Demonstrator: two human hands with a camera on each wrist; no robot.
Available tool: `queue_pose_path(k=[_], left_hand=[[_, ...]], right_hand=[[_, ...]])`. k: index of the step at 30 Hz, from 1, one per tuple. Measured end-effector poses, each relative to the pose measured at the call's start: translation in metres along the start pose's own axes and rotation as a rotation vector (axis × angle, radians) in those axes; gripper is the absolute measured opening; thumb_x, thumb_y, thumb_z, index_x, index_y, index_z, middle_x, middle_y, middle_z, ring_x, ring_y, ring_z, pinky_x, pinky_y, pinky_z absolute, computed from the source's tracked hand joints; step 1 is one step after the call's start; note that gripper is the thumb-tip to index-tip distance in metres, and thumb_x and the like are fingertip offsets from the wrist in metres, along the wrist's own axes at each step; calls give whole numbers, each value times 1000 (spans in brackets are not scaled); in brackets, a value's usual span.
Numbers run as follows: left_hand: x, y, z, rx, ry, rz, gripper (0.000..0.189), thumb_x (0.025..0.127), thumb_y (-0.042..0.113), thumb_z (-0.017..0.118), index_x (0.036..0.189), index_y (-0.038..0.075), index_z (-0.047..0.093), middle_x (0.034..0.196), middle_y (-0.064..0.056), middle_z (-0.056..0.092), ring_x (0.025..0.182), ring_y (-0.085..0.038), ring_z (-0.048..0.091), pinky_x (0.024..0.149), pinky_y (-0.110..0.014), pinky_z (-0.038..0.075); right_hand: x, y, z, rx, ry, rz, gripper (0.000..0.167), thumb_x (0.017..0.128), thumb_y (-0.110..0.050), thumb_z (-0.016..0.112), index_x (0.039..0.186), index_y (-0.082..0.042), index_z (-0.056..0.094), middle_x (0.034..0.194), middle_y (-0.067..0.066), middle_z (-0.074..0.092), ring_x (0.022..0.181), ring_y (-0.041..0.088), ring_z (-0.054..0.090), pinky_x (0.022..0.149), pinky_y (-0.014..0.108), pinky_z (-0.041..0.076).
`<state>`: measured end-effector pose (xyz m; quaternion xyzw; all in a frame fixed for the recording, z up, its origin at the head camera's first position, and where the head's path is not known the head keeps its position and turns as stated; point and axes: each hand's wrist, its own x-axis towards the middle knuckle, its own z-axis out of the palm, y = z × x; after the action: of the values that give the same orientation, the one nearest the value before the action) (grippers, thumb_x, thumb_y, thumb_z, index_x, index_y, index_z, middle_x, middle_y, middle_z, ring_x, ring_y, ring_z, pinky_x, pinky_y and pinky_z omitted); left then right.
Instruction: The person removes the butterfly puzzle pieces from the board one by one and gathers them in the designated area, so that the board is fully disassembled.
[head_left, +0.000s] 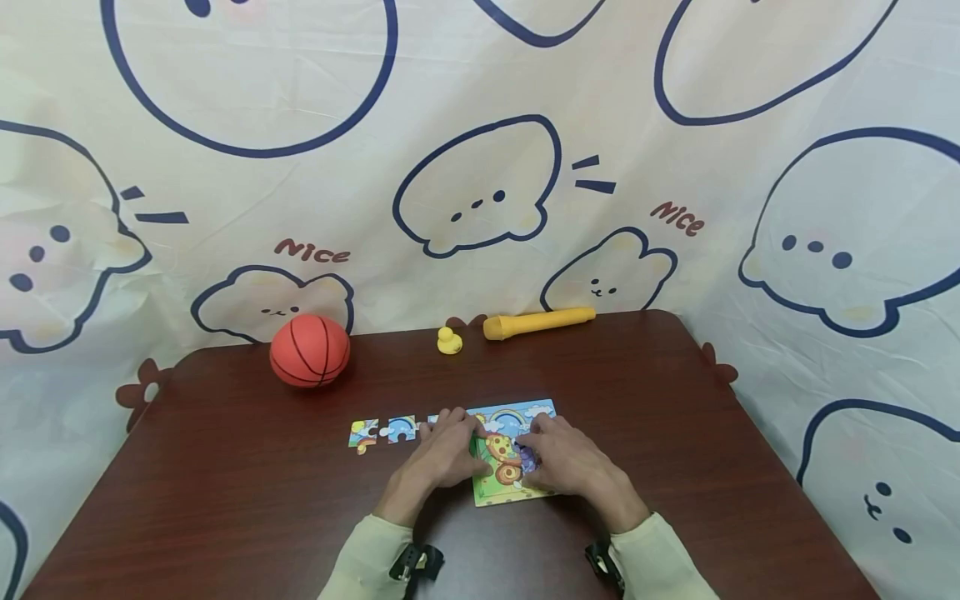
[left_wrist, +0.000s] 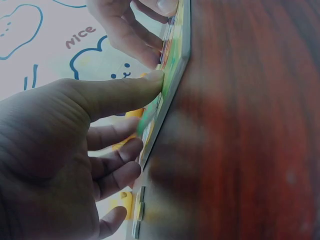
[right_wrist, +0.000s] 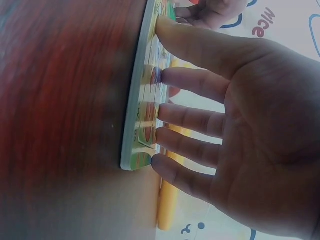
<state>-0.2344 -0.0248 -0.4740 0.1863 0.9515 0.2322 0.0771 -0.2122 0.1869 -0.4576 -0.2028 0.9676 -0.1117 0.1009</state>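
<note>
A picture puzzle board (head_left: 491, 498) with a rainbow and a cartoon snail lies on the table between both hands. At its left edge my left hand (head_left: 447, 450) pinches a green puzzle piece (left_wrist: 146, 121) between thumb and forefinger; the piece tilts up from the board, mostly hidden in the head view. My right hand (head_left: 567, 457) rests spread fingertips on the board's right part, and the right wrist view shows those fingers (right_wrist: 192, 117) fairly straight. Two loose puzzle pieces (head_left: 401, 428) lie left of the board. Another piece is partly hidden behind the left hand.
A red basketball (head_left: 310, 350) stands at the table's back left. Near the back edge sit a yellow rubber duck (head_left: 449, 341) and a yellow microphone-shaped toy (head_left: 538, 322). A printed cloth (head_left: 480, 75) hangs behind the brown table (head_left: 225, 500).
</note>
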Motion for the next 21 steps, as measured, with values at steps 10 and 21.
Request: queue_pose_path(k=[10,21], left_hand=[[0,-1,0,-79,5,25,26,79,28,76,93,22,55,90,8,58,92,-15,44,89,-53,27],[-1,-3,-2,-152,3,54,12,90,20,66,95,23,56,79,10,56,79,-12,49,82,-49,29]], right_hand=[[-1,0,1,-9,3,6,54,77,-38,78,126,-19,65,117,3,55,97,17,47,85,39,45],[0,1,1,-15,6,-4,53,78,-37,77,126,-19,64,116,2,55,96,16,46,83,39,44]])
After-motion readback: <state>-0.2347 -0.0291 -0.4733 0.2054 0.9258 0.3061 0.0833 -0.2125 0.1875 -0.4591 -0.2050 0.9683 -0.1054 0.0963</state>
